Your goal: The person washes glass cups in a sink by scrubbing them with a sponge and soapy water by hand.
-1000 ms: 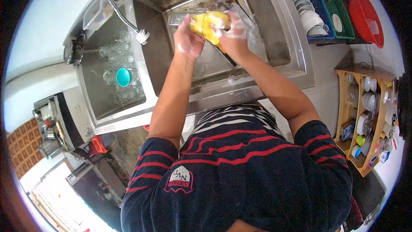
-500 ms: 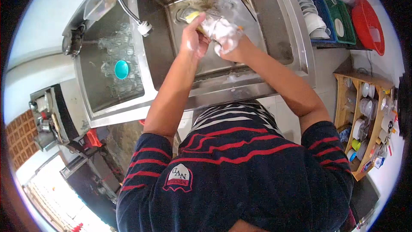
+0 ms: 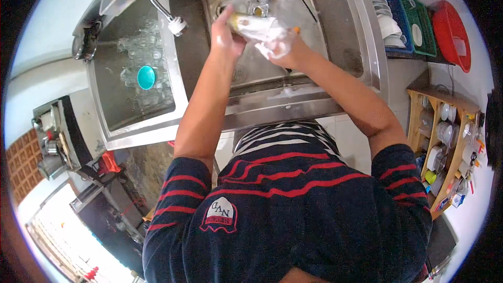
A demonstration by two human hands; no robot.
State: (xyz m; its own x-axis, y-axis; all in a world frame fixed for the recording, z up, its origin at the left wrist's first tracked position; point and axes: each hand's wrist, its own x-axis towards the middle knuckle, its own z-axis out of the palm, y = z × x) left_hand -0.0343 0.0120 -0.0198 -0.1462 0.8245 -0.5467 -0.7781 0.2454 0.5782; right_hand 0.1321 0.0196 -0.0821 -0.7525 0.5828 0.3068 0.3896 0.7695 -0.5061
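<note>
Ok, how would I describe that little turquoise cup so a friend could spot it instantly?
Start with the big steel sink in front of the person, and look into its left basin. The small round turquoise cup sits amid a jumble of glassware. Its solid, bright colour sets it apart from its see-through neighbours.

The lather [image 3: 276, 46] is white, the cup [image 3: 146, 77] turquoise, the shirt [image 3: 319, 220] navy (striped red).

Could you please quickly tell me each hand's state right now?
Left hand: holding one end of a sudsy item.
Right hand: at its other end; suds hide the fingers, so its grip cannot be told.
</note>
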